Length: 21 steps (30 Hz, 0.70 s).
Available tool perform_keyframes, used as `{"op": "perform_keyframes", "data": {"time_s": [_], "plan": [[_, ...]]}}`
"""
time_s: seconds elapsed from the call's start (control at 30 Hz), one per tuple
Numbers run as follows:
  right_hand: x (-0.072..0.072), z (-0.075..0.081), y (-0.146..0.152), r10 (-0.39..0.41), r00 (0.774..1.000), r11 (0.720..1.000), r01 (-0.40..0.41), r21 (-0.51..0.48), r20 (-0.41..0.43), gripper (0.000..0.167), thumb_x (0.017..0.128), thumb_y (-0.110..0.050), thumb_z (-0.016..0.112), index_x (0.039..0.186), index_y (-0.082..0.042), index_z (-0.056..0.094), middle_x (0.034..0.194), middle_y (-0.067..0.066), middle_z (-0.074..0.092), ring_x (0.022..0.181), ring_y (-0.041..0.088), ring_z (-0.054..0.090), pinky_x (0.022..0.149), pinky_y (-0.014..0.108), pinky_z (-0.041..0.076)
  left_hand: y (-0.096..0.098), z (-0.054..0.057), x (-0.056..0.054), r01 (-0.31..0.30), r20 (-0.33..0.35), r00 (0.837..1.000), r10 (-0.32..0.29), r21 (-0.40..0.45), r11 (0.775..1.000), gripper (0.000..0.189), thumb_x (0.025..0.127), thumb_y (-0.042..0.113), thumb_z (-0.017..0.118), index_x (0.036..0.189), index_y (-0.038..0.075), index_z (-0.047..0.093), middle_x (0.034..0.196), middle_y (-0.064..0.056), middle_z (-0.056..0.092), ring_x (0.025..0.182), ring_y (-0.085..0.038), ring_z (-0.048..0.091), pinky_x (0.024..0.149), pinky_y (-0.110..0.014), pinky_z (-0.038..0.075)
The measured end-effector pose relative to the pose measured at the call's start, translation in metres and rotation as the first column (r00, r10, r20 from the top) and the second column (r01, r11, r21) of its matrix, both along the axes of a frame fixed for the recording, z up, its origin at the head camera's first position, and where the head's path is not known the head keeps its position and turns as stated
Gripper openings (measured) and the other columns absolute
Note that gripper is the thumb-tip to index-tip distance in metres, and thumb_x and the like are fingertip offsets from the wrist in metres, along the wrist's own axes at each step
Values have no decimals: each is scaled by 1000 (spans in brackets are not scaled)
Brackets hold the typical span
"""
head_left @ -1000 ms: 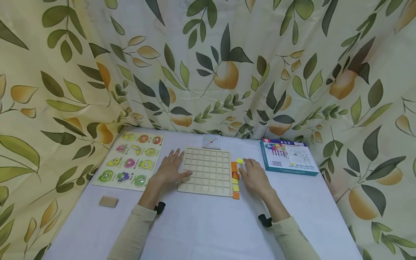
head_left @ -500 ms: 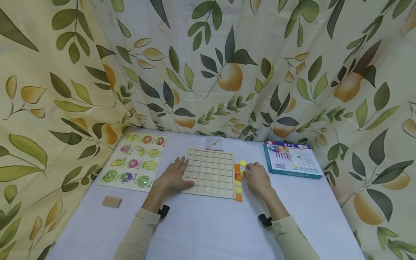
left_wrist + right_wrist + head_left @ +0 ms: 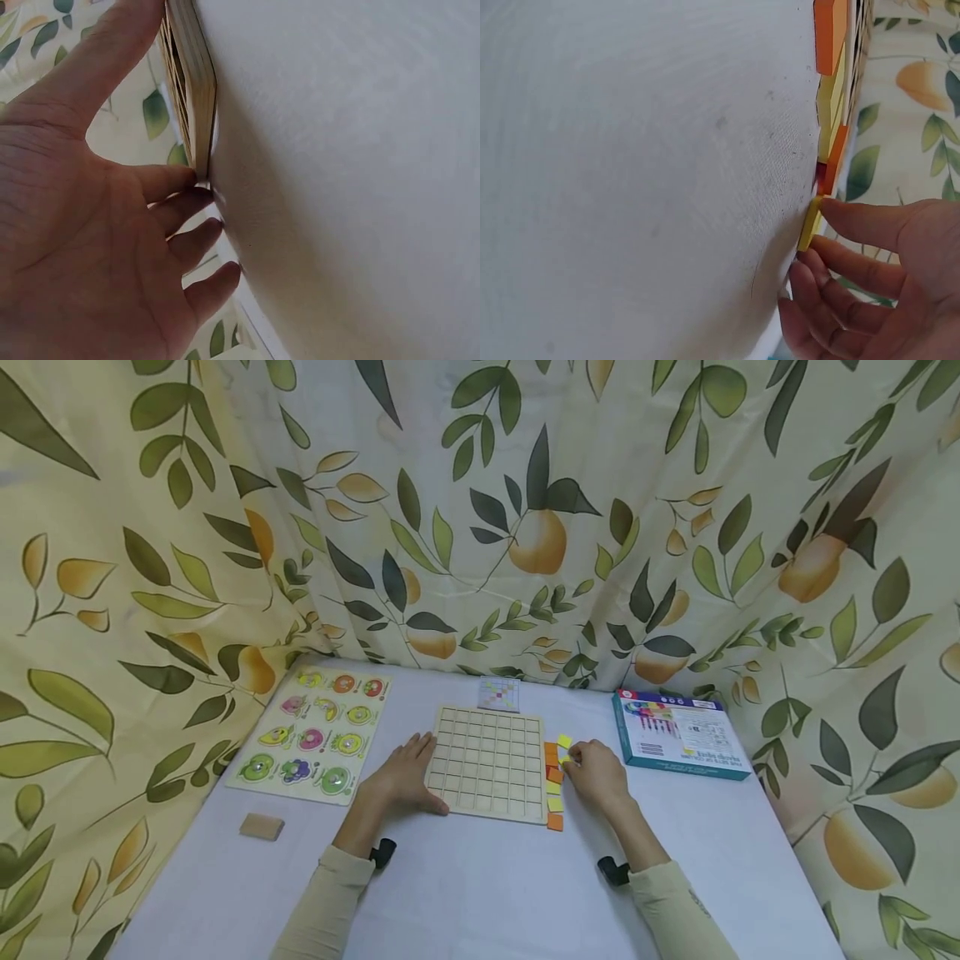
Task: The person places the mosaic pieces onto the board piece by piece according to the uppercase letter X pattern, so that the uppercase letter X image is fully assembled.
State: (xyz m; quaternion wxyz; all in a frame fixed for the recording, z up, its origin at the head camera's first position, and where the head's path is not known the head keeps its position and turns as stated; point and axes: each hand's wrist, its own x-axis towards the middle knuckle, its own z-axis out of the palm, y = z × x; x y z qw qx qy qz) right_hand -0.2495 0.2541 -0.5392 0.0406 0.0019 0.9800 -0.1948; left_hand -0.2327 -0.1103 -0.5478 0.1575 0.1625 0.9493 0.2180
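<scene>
A square wooden grid board point(image 3: 491, 764) lies flat on the white table. At its left edge is my left hand point(image 3: 401, 774), fingers extended, its thumb by the near left corner; the left wrist view shows the fingertips at the rim of the board point(image 3: 201, 112). Along the right edge runs a line of orange and yellow square tiles, with an orange tile point(image 3: 555, 822) nearest me. My right hand point(image 3: 600, 774) pinches a yellow tile point(image 3: 810, 223) between thumb and index finger, close over the table. Another yellow tile point(image 3: 564, 741) sits just beyond those fingers.
Behind the board lies a small patterned card point(image 3: 498, 693). A fruit puzzle sheet point(image 3: 296, 797) is on the left, with a small wooden block point(image 3: 262, 827) in front of it. A teal-edged box point(image 3: 682, 735) stands at back right, and a patterned curtain point(image 3: 480, 635) closes the rear.
My right thumb and fingers have drawn together on the yellow tile. My left thumb has slid from the board's face down to its near left corner. The head view has shifted slightly.
</scene>
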Motion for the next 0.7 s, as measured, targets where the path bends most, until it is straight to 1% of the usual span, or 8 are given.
{"op": "perform_keyframes", "data": {"time_s": [0.13,0.27,0.37,0.47,0.57,0.7], "plan": [[1,1,0,-18,1000,999,18,-33,10,33,94,-20,77,118,3,73,108,15,71,96,29,64,87,49,57,1,3,2,-2,4,1000,2,-9,1000,133,70,56,94,165,-1,20,173,-18,15,161,-35,9,130,-51,14],[0,3,0,-41,999,996,39,-86,-24,27,90,-13,81,112,0,74,100,12,72,90,27,64,82,46,58,2,6,3,-5,8,1000,5,-19,1000,133,70,57,93,165,0,20,173,-17,15,161,-34,9,130,-50,15],[-1,5,0,-54,997,988,46,-145,-48,21,88,-6,80,107,-1,74,95,11,71,88,27,63,80,42,57,3,6,4,-6,2,1000,6,-37,999,134,70,60,92,165,1,20,174,-16,15,161,-32,10,130,-49,15],[-3,6,2,-65,997,977,54,-206,-46,17,90,-2,77,106,-3,73,95,11,70,88,27,61,78,38,55,3,5,3,-7,-13,1000,6,-42,999,133,69,60,92,165,0,21,173,-16,17,161,-33,12,130,-50,17],[-4,7,4,-84,996,961,72,-268,-34,16,92,-2,75,108,-3,73,97,11,70,89,27,61,77,35,55,3,5,3,-7,-20,1000,6,-47,999,133,69,60,92,165,0,22,173,-17,18,161,-33,12,129,-51,18],[-8,11,5,-114,993,925,92,-369,-38,19,94,-7,75,113,-3,73,102,12,72,90,27,66,77,33,58,3,5,3,-8,-21,1000,7,-57,998,134,69,60,92,165,0,22,173,-16,18,161,-33,12,130,-51,17]]}}
